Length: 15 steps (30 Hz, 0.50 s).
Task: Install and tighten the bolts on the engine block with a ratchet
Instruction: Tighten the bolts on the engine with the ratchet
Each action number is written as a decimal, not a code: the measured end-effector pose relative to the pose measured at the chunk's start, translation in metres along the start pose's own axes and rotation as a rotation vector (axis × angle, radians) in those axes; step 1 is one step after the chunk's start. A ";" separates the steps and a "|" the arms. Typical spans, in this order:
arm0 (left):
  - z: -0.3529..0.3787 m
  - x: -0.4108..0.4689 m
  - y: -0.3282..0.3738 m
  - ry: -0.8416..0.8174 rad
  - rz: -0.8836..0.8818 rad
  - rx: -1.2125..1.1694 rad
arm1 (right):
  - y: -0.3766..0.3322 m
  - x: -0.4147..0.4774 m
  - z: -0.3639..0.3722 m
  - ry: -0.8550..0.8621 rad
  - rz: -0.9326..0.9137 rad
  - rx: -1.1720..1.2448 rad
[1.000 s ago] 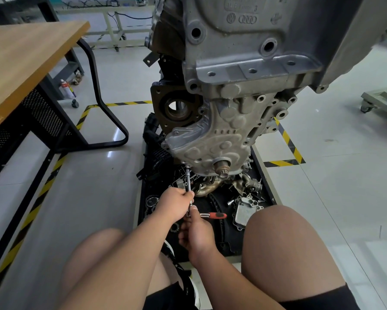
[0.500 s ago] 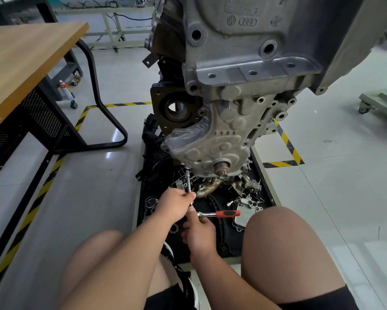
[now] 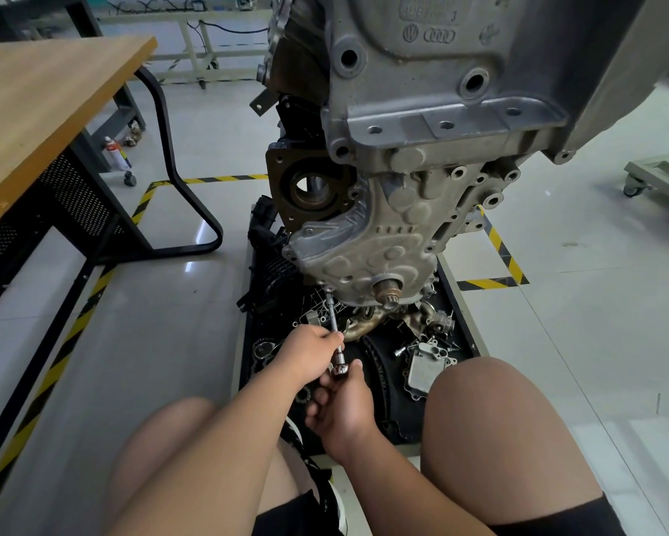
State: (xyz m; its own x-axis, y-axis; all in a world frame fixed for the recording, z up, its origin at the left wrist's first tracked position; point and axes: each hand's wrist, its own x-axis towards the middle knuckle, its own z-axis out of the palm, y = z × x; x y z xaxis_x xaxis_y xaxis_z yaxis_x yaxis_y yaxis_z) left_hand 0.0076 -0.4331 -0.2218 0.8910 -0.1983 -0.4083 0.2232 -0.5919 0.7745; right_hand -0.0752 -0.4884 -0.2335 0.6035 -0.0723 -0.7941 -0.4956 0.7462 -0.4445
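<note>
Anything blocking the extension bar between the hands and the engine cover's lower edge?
Nothing visible. The chrome extension bar runs clear from the left hand up to the grey cast engine cover at its lower edge.

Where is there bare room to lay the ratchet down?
Free: the wooden tabletop at left; grey floor between the hazard tape and the black tray; white tiles right of the tray. Crowded: the tray under the engine block, strewn with loose parts.
</note>
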 end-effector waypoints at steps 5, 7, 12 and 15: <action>0.001 0.001 -0.002 0.010 0.008 0.013 | -0.001 0.000 0.002 -0.007 0.018 0.006; 0.000 0.002 -0.003 0.013 0.005 0.014 | -0.001 0.000 0.001 -0.007 0.015 -0.015; 0.000 0.004 -0.004 0.034 0.000 0.066 | 0.000 0.001 -0.003 0.004 -0.053 -0.122; 0.000 0.004 -0.005 0.030 0.001 0.067 | 0.002 0.003 -0.006 0.053 -0.155 -0.204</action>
State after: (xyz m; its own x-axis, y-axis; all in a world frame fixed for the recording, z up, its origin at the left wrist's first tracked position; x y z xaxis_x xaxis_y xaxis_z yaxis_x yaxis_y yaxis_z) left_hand 0.0103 -0.4309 -0.2271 0.9029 -0.1764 -0.3921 0.1958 -0.6431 0.7403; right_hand -0.0781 -0.4915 -0.2389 0.6512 -0.2135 -0.7283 -0.5190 0.5749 -0.6325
